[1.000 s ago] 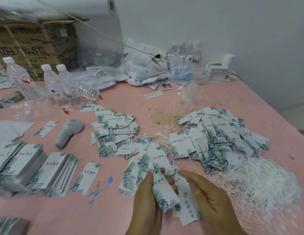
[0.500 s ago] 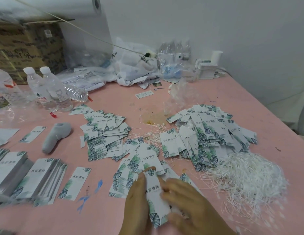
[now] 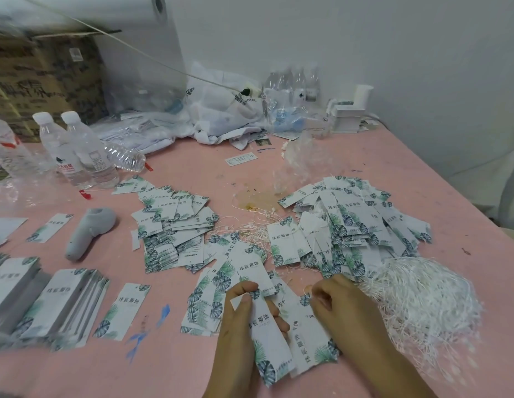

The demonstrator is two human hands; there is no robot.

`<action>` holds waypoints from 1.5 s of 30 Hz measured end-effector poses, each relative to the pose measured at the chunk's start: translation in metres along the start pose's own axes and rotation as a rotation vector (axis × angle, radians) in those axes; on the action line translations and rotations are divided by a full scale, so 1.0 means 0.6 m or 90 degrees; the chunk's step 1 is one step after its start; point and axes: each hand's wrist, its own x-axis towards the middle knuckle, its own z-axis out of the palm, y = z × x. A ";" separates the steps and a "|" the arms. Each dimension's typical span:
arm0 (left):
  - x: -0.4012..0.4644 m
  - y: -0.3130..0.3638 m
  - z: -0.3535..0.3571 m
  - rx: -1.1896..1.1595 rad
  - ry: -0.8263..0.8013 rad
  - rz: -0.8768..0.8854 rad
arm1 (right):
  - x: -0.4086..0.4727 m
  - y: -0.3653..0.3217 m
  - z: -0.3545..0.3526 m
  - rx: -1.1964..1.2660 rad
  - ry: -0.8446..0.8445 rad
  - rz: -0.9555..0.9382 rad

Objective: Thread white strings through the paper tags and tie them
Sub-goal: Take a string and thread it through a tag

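Observation:
My left hand [image 3: 240, 320] grips a white paper tag with green leaf print [image 3: 267, 343] near the table's front edge, thumb pressed on its top corner. My right hand [image 3: 340, 311] is to its right with fingers curled, resting over more tags; whether it pinches a string I cannot tell. A tangled heap of white strings [image 3: 422, 297] lies just right of that hand. Loose tags lie under both hands [image 3: 210, 297]. A big pile of tags with strings [image 3: 350, 225] sits behind, and another tag pile [image 3: 172, 225] is at the centre.
The pink table [image 3: 192, 173] carries stacked tags [image 3: 60, 305] at the left, a grey handheld tool [image 3: 89, 231], water bottles [image 3: 77, 150], plastic bags [image 3: 221, 110] and a cardboard box [image 3: 43, 79] at the back. A white wall bounds the far side.
The view shifted slightly. My right hand moved off the held tag to the right, toward the string heap; my left hand kept its hold on the tag.

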 end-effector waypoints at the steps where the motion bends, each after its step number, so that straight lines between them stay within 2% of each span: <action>1: 0.000 0.001 0.001 -0.004 0.000 -0.001 | 0.001 -0.002 0.001 -0.017 0.001 0.001; 6: 0.000 -0.001 0.002 0.026 -0.005 -0.001 | 0.006 -0.003 0.005 -0.096 -0.011 0.013; 8: -0.001 -0.001 0.002 0.029 -0.016 -0.004 | 0.007 -0.009 0.001 -0.083 -0.012 0.020; 10: -0.003 0.001 0.004 0.037 -0.046 -0.002 | 0.002 -0.015 -0.007 0.007 0.028 0.014; 12: -0.001 0.000 -0.001 0.051 -0.063 -0.009 | -0.011 -0.023 -0.014 0.161 0.050 0.018; 15: 0.002 0.001 -0.004 0.074 -0.075 -0.011 | -0.034 -0.052 -0.014 0.353 -0.019 0.023; 20: -0.001 0.002 -0.007 0.150 -0.108 0.025 | -0.054 -0.086 0.000 0.405 -0.003 -0.047; 26: -0.012 0.006 -0.002 0.218 -0.117 0.094 | -0.056 -0.085 -0.004 0.560 -0.042 0.041; 30: -0.016 0.011 0.003 0.254 -0.098 0.149 | -0.059 -0.083 -0.006 0.541 -0.055 0.013; 33: -0.014 0.013 0.001 0.267 -0.081 0.175 | -0.062 -0.084 -0.002 0.484 -0.019 -0.043; 38: -0.014 0.009 0.000 0.285 -0.082 0.181 | -0.065 -0.090 0.000 0.436 0.012 -0.116; 45: -0.013 0.006 -0.007 0.367 -0.022 0.198 | -0.069 -0.086 0.009 0.376 0.034 -0.154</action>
